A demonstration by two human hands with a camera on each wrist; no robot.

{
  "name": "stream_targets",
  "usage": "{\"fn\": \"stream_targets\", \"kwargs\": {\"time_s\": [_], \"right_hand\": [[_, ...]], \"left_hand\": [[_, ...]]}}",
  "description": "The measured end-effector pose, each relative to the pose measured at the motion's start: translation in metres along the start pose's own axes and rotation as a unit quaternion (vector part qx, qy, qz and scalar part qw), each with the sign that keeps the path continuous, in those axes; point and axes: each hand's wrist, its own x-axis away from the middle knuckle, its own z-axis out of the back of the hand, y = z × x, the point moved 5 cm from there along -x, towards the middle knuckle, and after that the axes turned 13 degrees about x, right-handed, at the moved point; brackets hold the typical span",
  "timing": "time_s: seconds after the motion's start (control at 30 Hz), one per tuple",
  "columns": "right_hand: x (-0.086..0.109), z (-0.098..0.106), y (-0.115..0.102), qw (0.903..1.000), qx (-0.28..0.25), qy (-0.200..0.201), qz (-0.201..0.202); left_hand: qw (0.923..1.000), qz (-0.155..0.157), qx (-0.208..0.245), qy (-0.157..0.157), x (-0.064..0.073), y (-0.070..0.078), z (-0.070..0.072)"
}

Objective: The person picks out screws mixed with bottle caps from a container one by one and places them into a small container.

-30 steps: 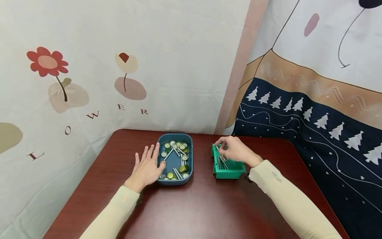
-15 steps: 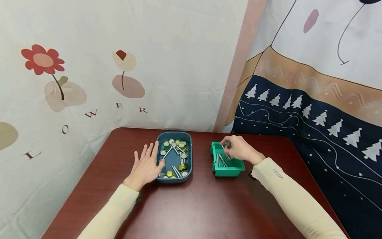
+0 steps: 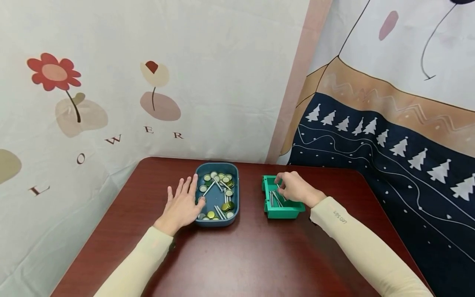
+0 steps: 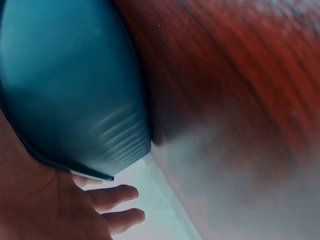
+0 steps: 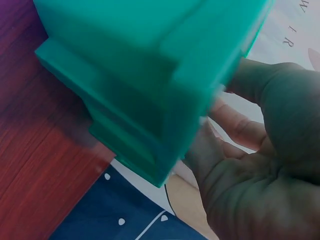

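Observation:
My left hand point(image 3: 179, 208) lies with straight, spread fingers along the left side of a blue tray point(image 3: 215, 199), its thumb over the rim. In the left wrist view the palm point(image 4: 45, 205) is against the tray's outer wall point(image 4: 75, 85). Round gold and silver bottle caps point(image 3: 225, 207) and slim silver rods point(image 3: 209, 189) with heads, like nails, lie in the tray. Over the green bin point(image 3: 283, 213), my right hand point(image 3: 298, 189) pinches one slim silver rod point(image 3: 278, 186) between thumb and fingers. Several similar rods point(image 3: 273, 199) lie in the bin. The bin's wall point(image 5: 115, 85) partly hides the right fingertips in the right wrist view.
Both containers stand near the back of a dark red-brown table point(image 3: 237, 255), with a gap between them. A printed cloth point(image 3: 222, 82) hangs right behind the table, and its dark blue part point(image 3: 334, 144) runs along the right side.
My right hand has shifted right and lower over the green bin from its back left corner, holding the slim silver rod. My left hand keeps its place at the tray. The view has tilted slightly.

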Motion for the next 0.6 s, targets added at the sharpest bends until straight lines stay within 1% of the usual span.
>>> {"fn": "stream_targets", "kwargs": {"time_s": [0.1,0.3,0.4,0.6], "right_hand": [[-0.0006,-0.0051,-0.0011,0.9999,0.012,-0.001,0.002],[-0.0042,-0.0064,-0.0019,0.9991,0.041,-0.010,-0.006],[-0.0042,-0.0069,-0.0031,0.9987,0.048,-0.012,-0.008],[-0.0017,-0.0075,-0.0073,0.9986,0.052,-0.007,0.000]], "left_hand": [[1.0000,-0.002,0.000,-0.001,0.0014,-0.0001,-0.0010],[1.0000,0.000,-0.002,-0.004,0.0004,0.0001,-0.0002],[1.0000,-0.001,0.001,-0.003,-0.0001,0.0000,-0.0006],[1.0000,-0.001,0.005,-0.002,0.0001,-0.0005,-0.0013]]}}
